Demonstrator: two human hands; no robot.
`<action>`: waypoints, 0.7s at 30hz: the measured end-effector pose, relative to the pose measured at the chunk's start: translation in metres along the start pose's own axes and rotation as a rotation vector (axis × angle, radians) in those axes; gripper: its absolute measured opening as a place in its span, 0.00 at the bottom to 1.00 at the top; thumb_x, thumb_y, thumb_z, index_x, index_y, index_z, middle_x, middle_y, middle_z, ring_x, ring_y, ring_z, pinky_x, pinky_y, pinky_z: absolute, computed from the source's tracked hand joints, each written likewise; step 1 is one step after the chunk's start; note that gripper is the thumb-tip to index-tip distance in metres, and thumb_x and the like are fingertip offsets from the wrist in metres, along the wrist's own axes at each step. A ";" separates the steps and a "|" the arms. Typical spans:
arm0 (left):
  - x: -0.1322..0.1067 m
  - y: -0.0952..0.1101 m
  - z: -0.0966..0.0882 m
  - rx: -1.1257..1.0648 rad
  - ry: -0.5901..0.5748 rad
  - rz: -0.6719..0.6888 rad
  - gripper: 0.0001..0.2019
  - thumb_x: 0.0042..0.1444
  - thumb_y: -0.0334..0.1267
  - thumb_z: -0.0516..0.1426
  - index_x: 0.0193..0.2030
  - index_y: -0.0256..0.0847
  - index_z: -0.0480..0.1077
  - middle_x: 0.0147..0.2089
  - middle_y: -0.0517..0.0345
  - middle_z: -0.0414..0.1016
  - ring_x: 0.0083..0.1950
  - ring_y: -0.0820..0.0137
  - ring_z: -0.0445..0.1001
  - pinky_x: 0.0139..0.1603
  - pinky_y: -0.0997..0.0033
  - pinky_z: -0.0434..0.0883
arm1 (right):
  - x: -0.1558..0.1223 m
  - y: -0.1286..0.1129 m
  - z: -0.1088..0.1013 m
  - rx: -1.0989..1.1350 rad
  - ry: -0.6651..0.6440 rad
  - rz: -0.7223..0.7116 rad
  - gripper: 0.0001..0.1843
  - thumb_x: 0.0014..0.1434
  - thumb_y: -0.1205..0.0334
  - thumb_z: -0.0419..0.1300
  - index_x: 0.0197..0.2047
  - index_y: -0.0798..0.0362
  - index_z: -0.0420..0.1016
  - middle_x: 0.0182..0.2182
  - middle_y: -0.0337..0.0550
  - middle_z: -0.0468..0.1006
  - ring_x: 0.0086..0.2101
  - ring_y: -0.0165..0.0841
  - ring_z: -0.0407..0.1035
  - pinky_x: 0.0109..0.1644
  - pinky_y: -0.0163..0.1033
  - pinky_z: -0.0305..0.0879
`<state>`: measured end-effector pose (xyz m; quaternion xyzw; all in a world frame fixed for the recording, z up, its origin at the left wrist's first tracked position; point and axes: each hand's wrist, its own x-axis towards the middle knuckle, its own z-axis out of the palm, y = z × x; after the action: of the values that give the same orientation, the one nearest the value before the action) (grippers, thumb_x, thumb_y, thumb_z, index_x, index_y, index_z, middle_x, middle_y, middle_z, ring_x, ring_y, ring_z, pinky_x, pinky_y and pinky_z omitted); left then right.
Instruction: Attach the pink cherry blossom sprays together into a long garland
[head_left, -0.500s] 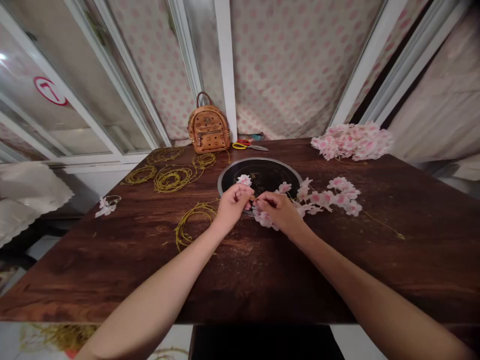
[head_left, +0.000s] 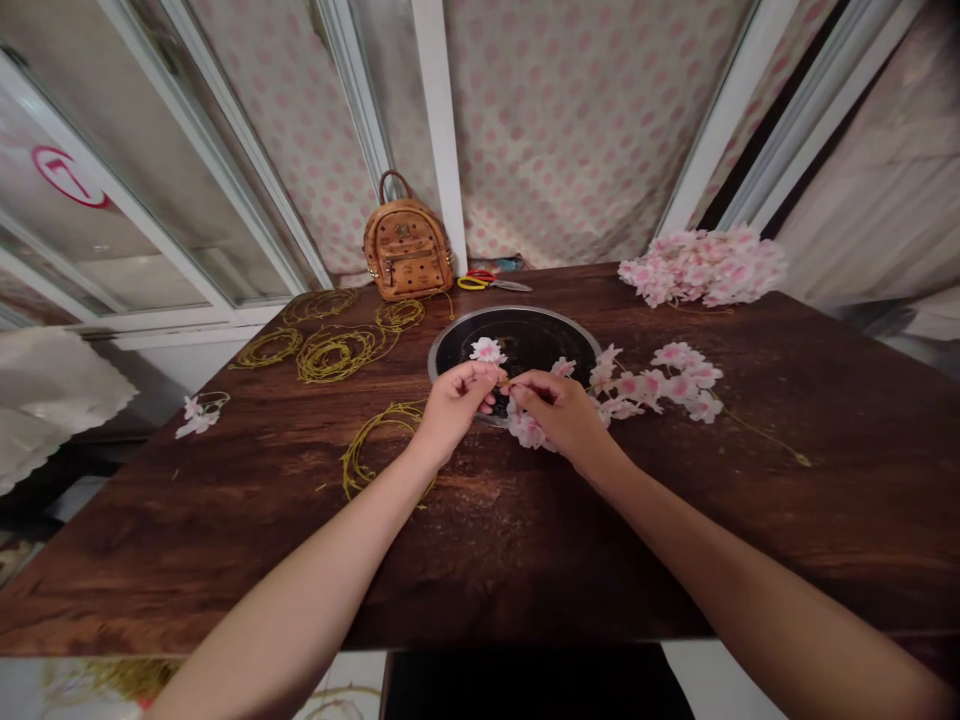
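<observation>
My left hand (head_left: 459, 400) and my right hand (head_left: 559, 410) meet fingertip to fingertip over the near edge of a round black tray (head_left: 437, 352). Both are closed in a pinch on a thin green stem (head_left: 505, 383), mostly hidden by the fingers. A single pink-and-white artificial flower (head_left: 487, 350) shows just above my left fingers. From my right hand a strand of artificial blossoms (head_left: 645, 388) runs rightward over the table, ending in a bare stem (head_left: 765, 438). Some of its blossoms (head_left: 527, 430) hang below my right fingers.
Coiled green stems (head_left: 337, 352) lie on the left of the wooden table (head_left: 480, 560), with another coil (head_left: 367, 450) by my left forearm. A brown backpack (head_left: 409, 250), scissors (head_left: 491, 282) and a blossom pile (head_left: 705, 266) stand along the back. A loose flower (head_left: 199, 415) lies far left.
The view has shifted slightly, so the things on the table sit a little further left and higher. My hands keep pinching at the same spot, with the single flower showing more above the left fingers.
</observation>
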<state>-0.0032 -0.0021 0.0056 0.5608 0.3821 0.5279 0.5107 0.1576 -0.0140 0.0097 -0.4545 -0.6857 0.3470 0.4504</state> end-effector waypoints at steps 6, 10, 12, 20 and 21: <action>0.000 0.004 0.000 0.012 -0.008 0.010 0.10 0.54 0.43 0.62 0.36 0.38 0.77 0.35 0.56 0.77 0.28 0.76 0.68 0.28 0.77 0.68 | -0.001 -0.001 -0.001 -0.021 0.029 0.013 0.10 0.58 0.60 0.55 0.34 0.52 0.77 0.28 0.39 0.76 0.29 0.31 0.66 0.35 0.37 0.60; 0.000 0.003 0.000 -0.013 0.010 -0.009 0.09 0.52 0.42 0.63 0.35 0.38 0.77 0.32 0.57 0.76 0.27 0.76 0.68 0.27 0.77 0.68 | -0.001 -0.004 -0.001 -0.011 0.033 0.019 0.10 0.58 0.60 0.55 0.34 0.52 0.77 0.28 0.39 0.77 0.30 0.31 0.67 0.36 0.37 0.61; 0.000 0.003 -0.001 -0.048 0.027 -0.037 0.08 0.52 0.41 0.64 0.34 0.39 0.77 0.31 0.58 0.76 0.27 0.77 0.68 0.27 0.79 0.67 | -0.002 -0.004 -0.001 -0.015 0.029 0.024 0.10 0.58 0.60 0.55 0.34 0.52 0.77 0.27 0.39 0.76 0.29 0.30 0.66 0.35 0.37 0.60; -0.001 0.003 -0.003 -0.233 0.069 -0.185 0.07 0.51 0.40 0.65 0.33 0.41 0.77 0.33 0.58 0.74 0.28 0.78 0.66 0.24 0.81 0.64 | -0.002 -0.007 -0.001 0.010 -0.007 -0.012 0.10 0.58 0.60 0.55 0.32 0.51 0.77 0.30 0.40 0.78 0.31 0.31 0.67 0.37 0.38 0.61; -0.001 0.003 -0.003 -0.244 0.068 -0.196 0.06 0.51 0.40 0.65 0.33 0.41 0.77 0.32 0.58 0.74 0.28 0.78 0.65 0.23 0.81 0.63 | -0.002 -0.007 -0.001 0.009 -0.010 -0.011 0.10 0.58 0.60 0.55 0.32 0.51 0.78 0.29 0.40 0.77 0.31 0.31 0.67 0.36 0.38 0.61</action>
<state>-0.0068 -0.0028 0.0085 0.4364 0.3853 0.5368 0.6107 0.1564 -0.0183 0.0156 -0.4470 -0.6889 0.3496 0.4510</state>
